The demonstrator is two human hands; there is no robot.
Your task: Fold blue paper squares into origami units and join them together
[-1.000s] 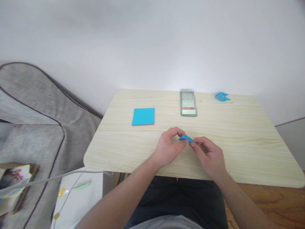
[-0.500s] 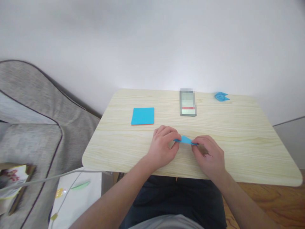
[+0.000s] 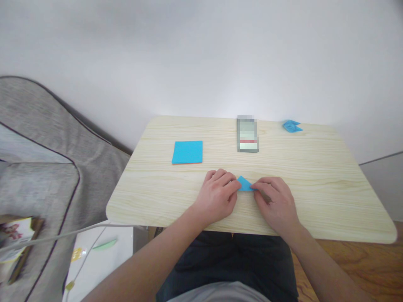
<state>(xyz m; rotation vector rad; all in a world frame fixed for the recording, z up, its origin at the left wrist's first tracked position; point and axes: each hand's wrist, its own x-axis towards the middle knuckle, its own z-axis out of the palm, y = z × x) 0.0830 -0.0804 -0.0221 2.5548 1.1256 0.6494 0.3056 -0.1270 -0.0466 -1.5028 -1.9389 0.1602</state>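
Observation:
A small piece of folded blue paper point(image 3: 244, 184) shows as a triangle between my hands, near the table's front edge. My left hand point(image 3: 218, 193) pinches its left end, and the fingers cover that corner. At the right end, the thumb and forefinger of my right hand point(image 3: 276, 201) are closed on the other corner. Farther back and to the left lies a stack of square blue paper point(image 3: 187, 152) with an orange edge below. A finished-looking blue folded paper figure point(image 3: 291, 126) with two points rests at the back right.
A phone point(image 3: 247, 134) with a blurred screen lies at the back middle of the pale wooden table point(image 3: 151, 188). Behind is a white wall. To the left are a grey sofa point(image 3: 94, 176), a white surface point(image 3: 107, 256) and a cable point(image 3: 78, 231).
The folded paper has tilted, so more of its triangular face shows, and it sits flatter against the table. Both hands keep their pinch with small finger shifts.

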